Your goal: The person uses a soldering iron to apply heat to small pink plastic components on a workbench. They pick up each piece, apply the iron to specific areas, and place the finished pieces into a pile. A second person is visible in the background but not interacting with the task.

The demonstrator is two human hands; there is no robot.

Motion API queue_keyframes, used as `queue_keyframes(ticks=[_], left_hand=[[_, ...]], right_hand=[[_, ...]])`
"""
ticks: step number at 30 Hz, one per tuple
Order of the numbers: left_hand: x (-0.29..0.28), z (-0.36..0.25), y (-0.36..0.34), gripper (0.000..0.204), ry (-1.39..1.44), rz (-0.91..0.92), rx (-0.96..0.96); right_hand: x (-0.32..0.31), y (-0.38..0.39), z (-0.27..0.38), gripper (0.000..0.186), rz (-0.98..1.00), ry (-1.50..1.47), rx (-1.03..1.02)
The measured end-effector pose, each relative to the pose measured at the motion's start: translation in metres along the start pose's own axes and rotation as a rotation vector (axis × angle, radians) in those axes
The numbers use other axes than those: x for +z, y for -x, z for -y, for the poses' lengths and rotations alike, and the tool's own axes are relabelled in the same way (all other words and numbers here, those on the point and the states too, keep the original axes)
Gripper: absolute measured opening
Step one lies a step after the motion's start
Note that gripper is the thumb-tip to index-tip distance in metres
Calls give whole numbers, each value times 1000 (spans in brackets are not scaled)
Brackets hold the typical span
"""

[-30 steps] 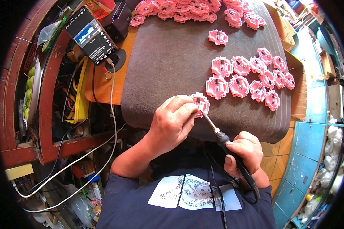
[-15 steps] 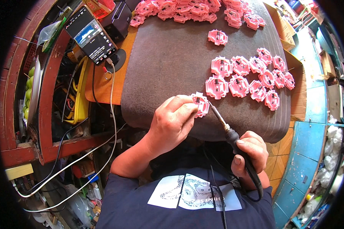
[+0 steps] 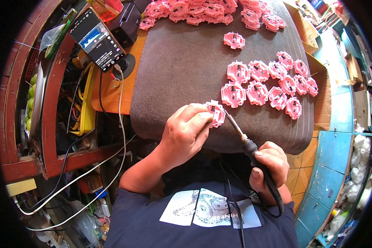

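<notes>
Pinched between the thumb and fingers of my left hand [image 3: 187, 127] is a pink plastic part [image 3: 217, 114] with a dark piece in its middle, held over the front of the dark mat. My right hand [image 3: 272, 166] grips a soldering iron [image 3: 252, 151] by its black handle. The iron's metal tip points up and left and reaches the right edge of the held part; whether it touches cannot be made out. Just beyond, similar pink parts [image 3: 233, 94] lie in rows on the mat, each with a dark piece inside. One single pink part [image 3: 234, 40] lies farther back.
A dark mat [image 3: 177, 70] covers the table. Heaped pink parts [image 3: 190, 10] lie along its far side. At left, a phone [image 3: 97, 39] stands on a round holder with a white cable [image 3: 122, 107] hanging down. Cardboard boxes [image 3: 320, 95] flank the right edge, beside blue cabinets [image 3: 328, 165].
Almost nothing differs. The whole view has shifted very slightly left; both hands keep their grip on the pink part and the soldering iron.
</notes>
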State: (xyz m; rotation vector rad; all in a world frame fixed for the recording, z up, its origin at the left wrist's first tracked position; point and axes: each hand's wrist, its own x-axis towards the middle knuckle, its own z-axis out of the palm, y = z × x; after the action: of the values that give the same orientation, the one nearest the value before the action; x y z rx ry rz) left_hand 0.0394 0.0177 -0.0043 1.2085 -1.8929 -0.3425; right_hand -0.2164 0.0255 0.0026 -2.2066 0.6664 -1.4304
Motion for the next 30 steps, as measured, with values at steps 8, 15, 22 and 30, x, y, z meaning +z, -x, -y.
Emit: queue_keyframes(ticks=[8, 15, 22, 30], left_hand=[[-1, 0, 0, 19, -13, 4, -3], [-2, -1, -1, 19, -7, 8, -1], [-2, 0, 0, 19, -10, 2, 5], [-1, 1, 0, 18, 1, -4, 4]], right_hand=[[2, 1, -1, 33, -18, 11, -11], [4, 2, -4, 34, -32, -7, -18], [7, 2, -4, 36, -47, 3, -3], [10, -1, -6, 40, -63, 57, -14]])
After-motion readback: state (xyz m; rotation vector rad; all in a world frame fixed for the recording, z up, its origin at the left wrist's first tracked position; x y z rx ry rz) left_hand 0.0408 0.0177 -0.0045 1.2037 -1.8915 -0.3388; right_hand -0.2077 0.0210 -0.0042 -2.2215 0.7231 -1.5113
